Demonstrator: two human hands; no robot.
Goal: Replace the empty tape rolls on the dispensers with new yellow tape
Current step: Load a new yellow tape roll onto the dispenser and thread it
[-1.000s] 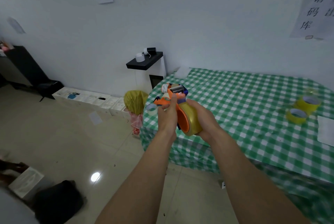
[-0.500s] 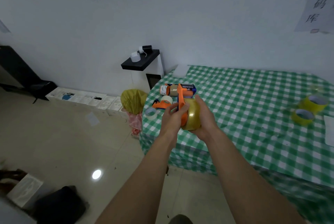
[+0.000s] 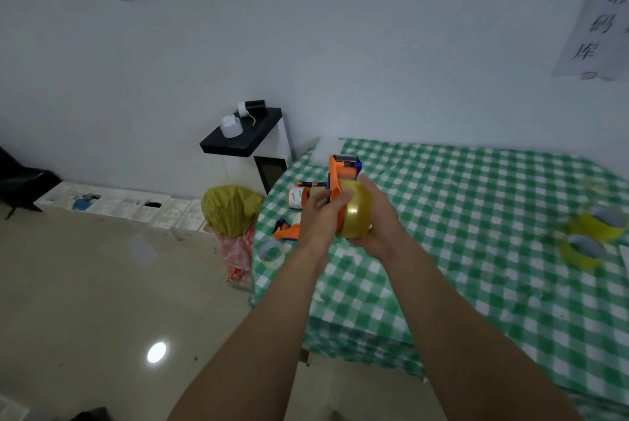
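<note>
I hold an orange tape dispenser upright above the left end of the table. A yellow tape roll sits against its side. My left hand grips the dispenser's orange frame, and my right hand cups the yellow roll from the right and below. Behind my hands, two more orange dispensers lie on the cloth: one with a white-labelled roll and another nearer the edge. An empty clear tape core lies at the table's left edge. Two spare yellow rolls rest at the far right.
The table wears a green checked cloth. A white cabinet with a black top stands against the wall to the left. A yellow bag sits over a pink bin by the table corner. White boxes line the wall.
The dispenser has tilted more upright in my hands and risen slightly. My right hand has shifted further around the yellow roll. The view has panned left.
</note>
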